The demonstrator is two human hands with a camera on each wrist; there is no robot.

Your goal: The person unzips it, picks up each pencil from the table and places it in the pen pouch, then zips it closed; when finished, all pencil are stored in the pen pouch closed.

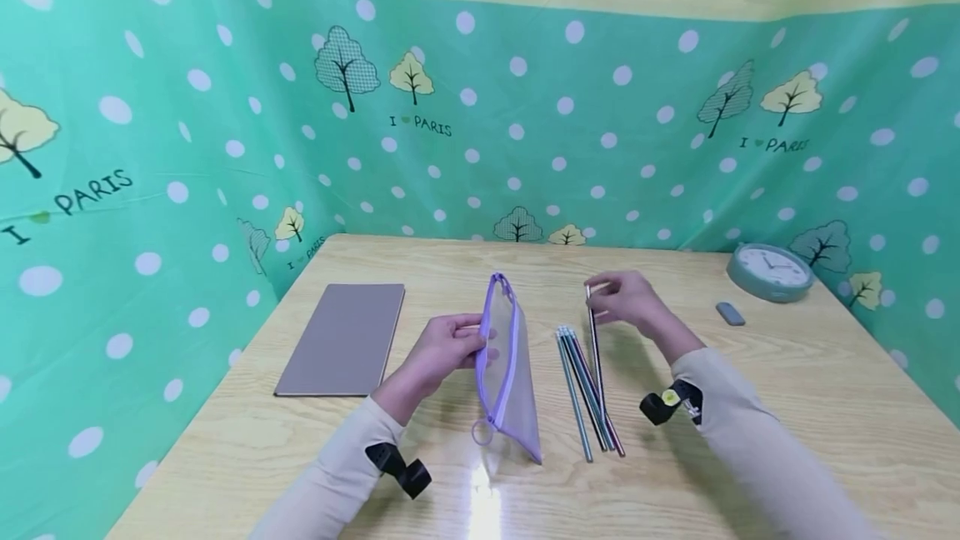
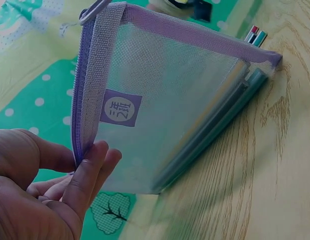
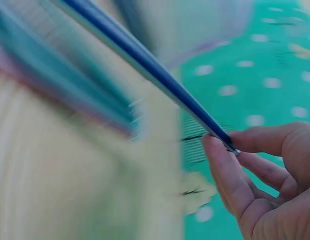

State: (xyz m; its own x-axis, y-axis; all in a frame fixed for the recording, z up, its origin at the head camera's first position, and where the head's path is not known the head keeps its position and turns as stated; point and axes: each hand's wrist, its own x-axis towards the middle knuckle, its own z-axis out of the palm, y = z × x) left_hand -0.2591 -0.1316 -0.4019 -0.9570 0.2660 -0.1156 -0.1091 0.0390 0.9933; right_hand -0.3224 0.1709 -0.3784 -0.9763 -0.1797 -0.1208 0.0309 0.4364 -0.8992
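Note:
My left hand (image 1: 442, 346) pinches the zipper edge of a purple mesh zip pouch (image 1: 522, 398), held upright with its mouth gaping. In the left wrist view, a small purple label (image 2: 120, 109) shows on the mesh, and long pencils are visible through it. To the right of the pouch, several pencils (image 1: 573, 394) lie bunched on the table. My right hand (image 1: 628, 300) holds one dark, shiny pencil (image 3: 170, 84) by its far end between thumb and fingers. That pencil slants up, its near part overlapping the bunch in the head view.
A grey notebook (image 1: 345, 340) lies at the left of the wooden table (image 1: 675, 473). Toward the back right are a round clock (image 1: 770, 272) and a small grey eraser-like block (image 1: 730, 313). A green dotted curtain (image 1: 525, 165) hangs behind the table.

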